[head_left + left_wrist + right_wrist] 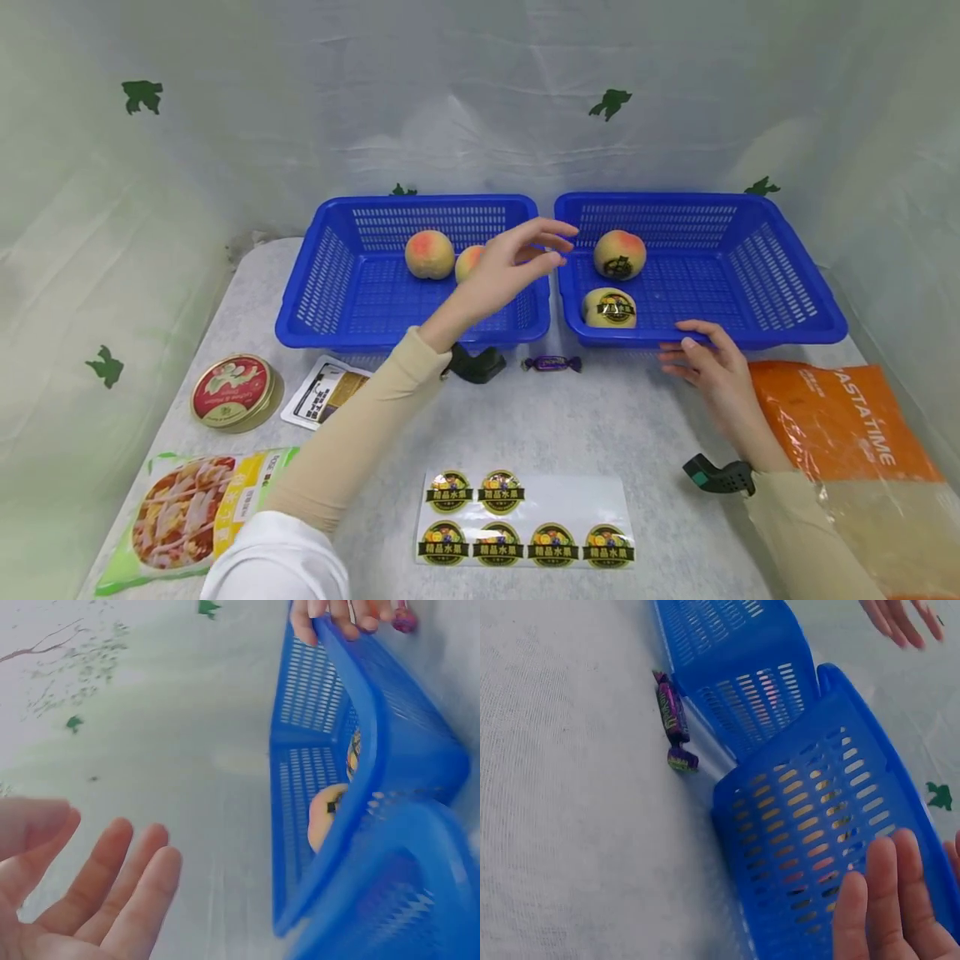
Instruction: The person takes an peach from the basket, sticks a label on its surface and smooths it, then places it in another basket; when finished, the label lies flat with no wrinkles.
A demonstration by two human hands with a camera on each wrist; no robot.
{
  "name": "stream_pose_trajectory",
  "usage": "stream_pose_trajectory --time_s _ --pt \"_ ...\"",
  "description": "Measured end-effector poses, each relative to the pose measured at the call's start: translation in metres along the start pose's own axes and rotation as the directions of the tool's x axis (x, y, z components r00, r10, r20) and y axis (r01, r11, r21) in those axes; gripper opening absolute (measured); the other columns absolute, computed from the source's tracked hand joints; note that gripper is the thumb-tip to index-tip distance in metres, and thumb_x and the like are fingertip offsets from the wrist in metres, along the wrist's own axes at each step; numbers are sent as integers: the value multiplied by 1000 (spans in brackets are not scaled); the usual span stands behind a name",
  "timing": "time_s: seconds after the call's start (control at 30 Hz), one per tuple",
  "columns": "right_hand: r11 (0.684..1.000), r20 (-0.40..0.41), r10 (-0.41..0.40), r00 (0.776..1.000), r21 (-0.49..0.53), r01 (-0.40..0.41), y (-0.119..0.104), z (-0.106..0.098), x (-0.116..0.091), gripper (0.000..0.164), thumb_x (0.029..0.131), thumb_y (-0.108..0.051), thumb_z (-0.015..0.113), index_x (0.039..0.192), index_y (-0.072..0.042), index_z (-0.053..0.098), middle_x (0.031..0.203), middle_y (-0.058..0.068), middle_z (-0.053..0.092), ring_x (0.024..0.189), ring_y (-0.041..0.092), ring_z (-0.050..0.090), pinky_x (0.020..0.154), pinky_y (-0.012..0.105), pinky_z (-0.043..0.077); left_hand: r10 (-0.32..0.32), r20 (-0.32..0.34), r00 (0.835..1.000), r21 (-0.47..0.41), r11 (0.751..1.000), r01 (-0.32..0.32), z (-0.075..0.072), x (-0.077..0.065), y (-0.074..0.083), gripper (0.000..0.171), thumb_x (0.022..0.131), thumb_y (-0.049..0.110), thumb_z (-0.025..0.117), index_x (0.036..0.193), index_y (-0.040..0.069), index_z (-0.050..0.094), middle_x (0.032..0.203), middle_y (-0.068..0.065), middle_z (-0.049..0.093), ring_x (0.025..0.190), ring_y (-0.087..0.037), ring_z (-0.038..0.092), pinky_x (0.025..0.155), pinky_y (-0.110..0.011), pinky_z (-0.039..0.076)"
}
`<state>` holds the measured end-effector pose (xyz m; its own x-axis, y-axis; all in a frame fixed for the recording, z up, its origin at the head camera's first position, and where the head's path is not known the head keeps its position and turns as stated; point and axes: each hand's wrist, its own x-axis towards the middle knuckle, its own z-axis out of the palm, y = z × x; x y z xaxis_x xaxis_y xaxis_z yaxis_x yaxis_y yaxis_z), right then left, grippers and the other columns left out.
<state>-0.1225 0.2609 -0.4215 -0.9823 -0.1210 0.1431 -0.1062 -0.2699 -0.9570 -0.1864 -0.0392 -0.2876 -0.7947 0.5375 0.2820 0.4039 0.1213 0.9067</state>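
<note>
My left hand (510, 262) hangs in the air over the gap between two blue baskets, its fingers loosely bent and nothing between them. At the front rim of the right basket (750, 337) is my right hand (712, 375), its thumb and fingers about the rim; in the right wrist view its fingers (883, 881) lie straight along the outer wall. Inside that basket sit two peaches, a rear peach (619, 243) and a front peach (600, 310), each bearing a round fruit sticker. The left basket (292, 308) contains a peach (430, 254) and another peach (468, 260), partly hidden behind my left hand.
A purple-wrapped candy (552, 363) lies before the baskets. Nearer is a sticker sheet (551, 496) with several round labels. To the left are a round tin (232, 392), a flat packet (318, 400) and a food bag (187, 517); an orange bag (840, 417) lies right.
</note>
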Motion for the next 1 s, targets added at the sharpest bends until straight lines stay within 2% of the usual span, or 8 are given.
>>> stream_pose_trajectory --time_s 0.1,0.2,0.23,0.43,0.47,0.6,0.77,1.0 --pt "1000 45 -10 999 20 9 2 -3 1 28 96 -5 41 122 5 41 98 15 64 84 25 62 76 33 50 -57 -53 997 -131 990 50 -13 -28 4 33 93 4 47 125 -2 46 117 -19 52 104 -30 53 86 -33 44" --pt "1000 83 -5 997 -23 7 0 2 0 31 96 -7 41 124 6 39 97 15 64 83 26 61 76 33 50 -112 -96 989 -228 970 87 -24 -55 -9 35 93 5 46 128 -1 43 116 -19 52 104 -29 53 87 -36 44" --pt "1000 121 -23 992 21 21 7 -3 2 31 96 -8 42 124 4 41 99 16 63 84 27 61 77 33 50 -127 -111 986 -249 964 96 -27 -64 -14 36 93 5 46 129 0 43 115 -19 52 104 -29 54 87 -37 44" --pt "998 155 -32 987 -47 40 -14 24 3 30 95 -7 43 123 5 41 100 16 61 86 26 60 78 34 49 -205 -198 958 -307 942 138 -35 -118 -38 36 93 6 47 129 6 43 111 -24 53 101 -33 55 85 -40 45" --pt "994 140 -17 990 -107 33 -26 36 3 30 95 -6 42 123 6 40 99 16 61 85 27 59 77 34 50 -224 -205 953 -316 936 152 -35 -126 -41 37 93 6 47 130 7 42 111 -25 53 101 -33 55 86 -40 45" --pt "990 197 -27 980 -129 54 -39 54 17 27 95 -4 41 121 1 43 100 19 59 87 27 58 77 33 50 -301 -223 927 -358 910 210 -33 -152 -54 43 94 8 47 135 12 36 112 -26 52 102 -35 54 87 -40 44" --pt "977 249 -10 968 -203 62 -54 79 44 29 95 -12 44 123 -3 44 106 22 55 91 31 55 80 37 48 -364 -253 896 -434 871 231 -33 -167 -70 53 94 10 46 141 19 23 117 -30 47 106 -39 51 88 -40 43" --pt "955 331 60 942 -293 42 -76 124 87 34 94 -21 48 125 -7 45 113 21 52 99 32 53 84 40 45 -417 -324 849 -494 840 224 -31 -165 -85 58 94 19 47 141 33 17 113 -37 40 107 -44 48 89 -41 42"
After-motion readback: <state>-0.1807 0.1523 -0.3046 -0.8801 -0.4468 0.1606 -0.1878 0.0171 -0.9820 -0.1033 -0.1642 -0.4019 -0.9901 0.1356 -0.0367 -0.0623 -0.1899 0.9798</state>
